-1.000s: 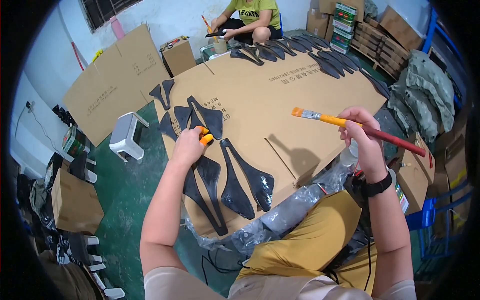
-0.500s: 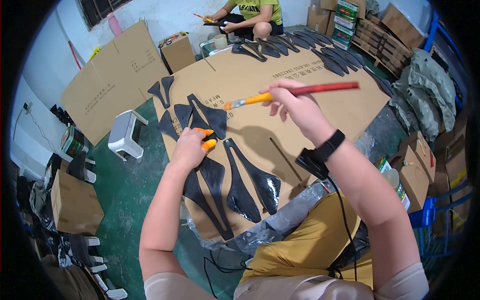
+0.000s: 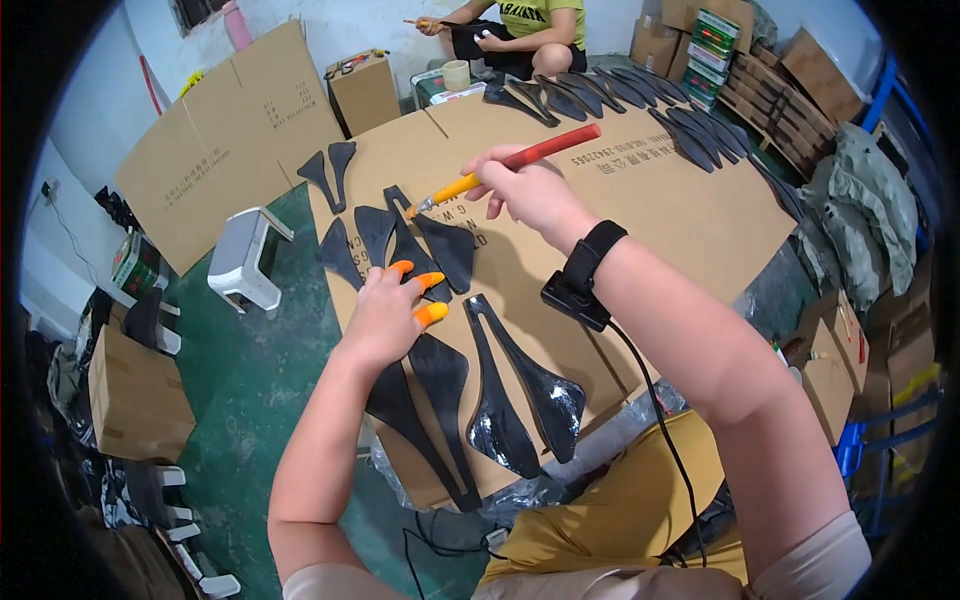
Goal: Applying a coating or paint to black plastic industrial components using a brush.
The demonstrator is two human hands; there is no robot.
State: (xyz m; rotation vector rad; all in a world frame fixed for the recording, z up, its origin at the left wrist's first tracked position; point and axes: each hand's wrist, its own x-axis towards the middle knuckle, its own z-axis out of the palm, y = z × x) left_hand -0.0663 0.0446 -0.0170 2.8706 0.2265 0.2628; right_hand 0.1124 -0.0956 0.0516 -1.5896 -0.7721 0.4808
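Black forked piece (image 3: 455, 256) lies on cardboard (image 3: 690, 225), the left hand (image 3: 381, 316) spread over its near end; the right hand (image 3: 535, 196) pinches a brush (image 3: 550, 147), tip near the fork's narrow end.

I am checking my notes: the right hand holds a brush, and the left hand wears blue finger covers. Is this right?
Not quite: the head view shows orange and yellow finger covers on the left hand, not blue. The right hand holds the brush.

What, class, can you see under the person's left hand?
The left hand has fingers overlapping a forked black piece lying on brown cardboard. Whatever the palm and fingers cover cannot be seen.
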